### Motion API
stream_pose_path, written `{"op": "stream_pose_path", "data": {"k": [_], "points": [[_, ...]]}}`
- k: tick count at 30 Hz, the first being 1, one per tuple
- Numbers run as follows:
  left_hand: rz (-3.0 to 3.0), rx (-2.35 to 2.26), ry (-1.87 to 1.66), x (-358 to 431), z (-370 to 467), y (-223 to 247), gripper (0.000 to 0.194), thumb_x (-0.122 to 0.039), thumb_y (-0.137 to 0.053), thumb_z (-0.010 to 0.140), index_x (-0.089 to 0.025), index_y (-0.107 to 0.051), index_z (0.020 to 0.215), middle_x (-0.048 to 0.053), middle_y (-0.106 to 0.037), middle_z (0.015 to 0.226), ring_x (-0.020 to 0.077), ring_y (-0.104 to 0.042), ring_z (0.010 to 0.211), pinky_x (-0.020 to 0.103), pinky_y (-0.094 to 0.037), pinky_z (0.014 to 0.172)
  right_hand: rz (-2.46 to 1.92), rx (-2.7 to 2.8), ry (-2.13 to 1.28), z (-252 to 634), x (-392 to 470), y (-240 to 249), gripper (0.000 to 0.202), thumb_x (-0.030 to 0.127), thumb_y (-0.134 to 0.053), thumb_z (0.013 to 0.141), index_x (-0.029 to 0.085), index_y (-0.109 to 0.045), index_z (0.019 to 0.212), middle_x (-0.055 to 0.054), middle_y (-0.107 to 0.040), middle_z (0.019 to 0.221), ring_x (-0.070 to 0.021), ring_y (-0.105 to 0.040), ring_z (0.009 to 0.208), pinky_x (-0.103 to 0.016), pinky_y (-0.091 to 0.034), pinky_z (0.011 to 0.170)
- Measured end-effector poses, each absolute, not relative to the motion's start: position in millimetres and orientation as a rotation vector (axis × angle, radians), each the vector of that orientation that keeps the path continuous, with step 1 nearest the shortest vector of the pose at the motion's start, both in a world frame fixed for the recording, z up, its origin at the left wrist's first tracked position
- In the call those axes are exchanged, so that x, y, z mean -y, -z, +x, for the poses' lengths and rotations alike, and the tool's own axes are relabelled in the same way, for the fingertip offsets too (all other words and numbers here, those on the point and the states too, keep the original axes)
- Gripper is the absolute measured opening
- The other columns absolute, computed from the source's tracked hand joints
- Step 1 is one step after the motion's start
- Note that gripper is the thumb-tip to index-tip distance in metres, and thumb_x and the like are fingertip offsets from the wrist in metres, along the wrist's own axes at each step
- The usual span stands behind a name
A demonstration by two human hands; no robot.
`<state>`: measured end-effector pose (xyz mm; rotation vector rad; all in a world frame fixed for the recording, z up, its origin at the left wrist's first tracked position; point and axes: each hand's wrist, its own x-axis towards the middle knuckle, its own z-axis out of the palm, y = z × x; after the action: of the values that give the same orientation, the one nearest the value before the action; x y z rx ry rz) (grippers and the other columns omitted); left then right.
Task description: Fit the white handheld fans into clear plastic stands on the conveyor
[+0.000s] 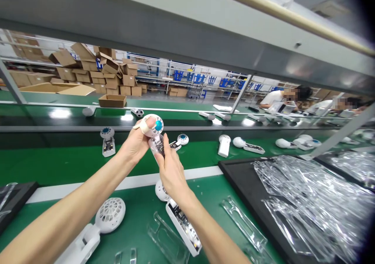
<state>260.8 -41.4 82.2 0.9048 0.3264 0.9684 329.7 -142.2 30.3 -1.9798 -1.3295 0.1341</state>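
Observation:
My left hand (137, 141) grips the round head of a small white handheld fan (152, 125) with a blue centre, raised over the green bench. Pale wraps cover some of its fingers. Lower down, my right hand (171, 162) is closed around the fan's handle, where circuitry shows. Below my right forearm lies another white fan with an open handle and a circuit board (183, 227). A further white fan (110, 215) lies beside my left forearm. Clear plastic pieces (244, 223) rest on the green surface.
A black tray (238, 174) heaped with clear plastic parts (310, 201) stands at the right. Several fans, including one at the left (108, 141), lie along the green strip beyond. A metal shelf (187, 49) spans overhead. Two people work at the far right.

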Motion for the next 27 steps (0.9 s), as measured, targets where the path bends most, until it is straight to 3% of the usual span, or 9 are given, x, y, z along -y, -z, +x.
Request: {"op": "stream_pose_path", "data": {"k": [3, 7, 9, 12, 14, 16, 22, 25, 27], "points": [[0.933, -0.298, -0.928, 44, 259, -75, 0.045, -0.043, -0.085, 0.057, -0.018, -0.065, 0.089, 0.002, -0.066, 0.086, 0.0158, -0.061, 0.079, 0.027, -0.050, 0.074, -1.863, 1.362, -0.225, 338, 148, -28, 0.063, 0.036, -0.037, 0.097, 0.025, -0.013, 0.154, -0.012, -0.056, 0.116, -0.0266, -0.056, 0.109, -0.042, -0.047, 0.091], [1.162, -0.494, -0.697, 53, 259, -62, 0.050, -0.045, -0.086, 0.053, -0.015, -0.068, 0.090, 0.006, -0.068, 0.087, 0.0189, -0.062, 0.080, 0.027, -0.050, 0.066, -1.839, 1.394, -0.073, 346, 152, -31, 0.055, 0.034, -0.043, 0.095, 0.025, -0.034, 0.148, -0.012, -0.056, 0.115, -0.0266, -0.053, 0.111, -0.042, -0.042, 0.096], [1.217, -0.584, -0.758, 59, 261, -60, 0.051, -0.045, -0.086, 0.052, -0.014, -0.069, 0.088, 0.007, -0.069, 0.090, 0.0213, -0.063, 0.081, 0.028, -0.050, 0.063, -1.800, 1.256, -0.071, 351, 151, -33, 0.046, 0.035, -0.039, 0.096, 0.023, -0.044, 0.140, -0.010, -0.059, 0.113, -0.0239, -0.055, 0.107, -0.038, -0.043, 0.093], [1.206, -0.619, -0.934, 73, 266, -63, 0.050, -0.045, -0.084, 0.052, -0.015, -0.069, 0.089, 0.008, -0.070, 0.095, 0.0239, -0.064, 0.085, 0.030, -0.050, 0.064, -1.778, 0.926, -0.100, 361, 146, -33, 0.041, 0.038, -0.027, 0.099, 0.019, -0.063, 0.103, -0.006, -0.065, 0.091, -0.0194, -0.060, 0.085, -0.031, -0.046, 0.080], [1.186, -0.623, -0.977, 85, 270, -64, 0.050, -0.042, -0.085, 0.052, -0.015, -0.069, 0.091, 0.009, -0.070, 0.100, 0.0242, -0.064, 0.089, 0.030, -0.050, 0.066, -1.798, 0.852, -0.068, 367, 140, -33, 0.046, 0.039, -0.024, 0.099, 0.020, -0.060, 0.077, -0.002, -0.062, 0.073, -0.0176, -0.057, 0.070, -0.029, -0.044, 0.071], [1.156, -0.616, -0.986, 94, 275, -64, 0.049, -0.041, -0.085, 0.053, -0.015, -0.068, 0.091, 0.009, -0.069, 0.104, 0.0237, -0.063, 0.091, 0.030, -0.050, 0.068, -1.814, 0.890, -0.003, 373, 136, -38, 0.046, 0.037, -0.025, 0.099, 0.021, -0.056, 0.069, -0.001, -0.059, 0.066, -0.0164, -0.055, 0.065, -0.028, -0.041, 0.068], [1.164, -0.677, -0.860, 50, 282, -59, 0.038, -0.034, -0.081, 0.059, -0.014, -0.067, 0.088, 0.005, -0.069, 0.088, 0.0183, -0.062, 0.075, 0.032, -0.052, 0.064, -2.042, 1.162, -0.130, 398, 204, -59, 0.044, 0.045, -0.031, 0.097, 0.022, -0.063, 0.081, -0.002, -0.066, 0.081, -0.0188, -0.061, 0.080, -0.031, -0.045, 0.075], [1.241, -1.085, -1.064, -28, 255, -44, 0.029, -0.026, -0.081, 0.059, -0.014, -0.063, 0.079, -0.001, -0.065, 0.076, 0.0140, -0.058, 0.066, 0.034, -0.052, 0.066, -2.276, 1.070, 0.165, 402, 317, -22, 0.039, 0.048, -0.038, 0.095, 0.023, -0.061, 0.112, -0.008, -0.067, 0.108, -0.0242, -0.062, 0.102, -0.037, -0.048, 0.085], [1.370, -1.411, -1.018, -80, 225, -26, 0.034, -0.031, -0.083, 0.057, -0.014, -0.058, 0.074, -0.003, -0.061, 0.073, 0.0140, -0.056, 0.065, 0.036, -0.053, 0.068, -2.443, 1.112, 0.419, 397, 394, 25, 0.051, 0.055, -0.043, 0.091, 0.022, -0.052, 0.129, -0.013, -0.067, 0.111, -0.0287, -0.064, 0.099, -0.040, -0.053, 0.078]]}}
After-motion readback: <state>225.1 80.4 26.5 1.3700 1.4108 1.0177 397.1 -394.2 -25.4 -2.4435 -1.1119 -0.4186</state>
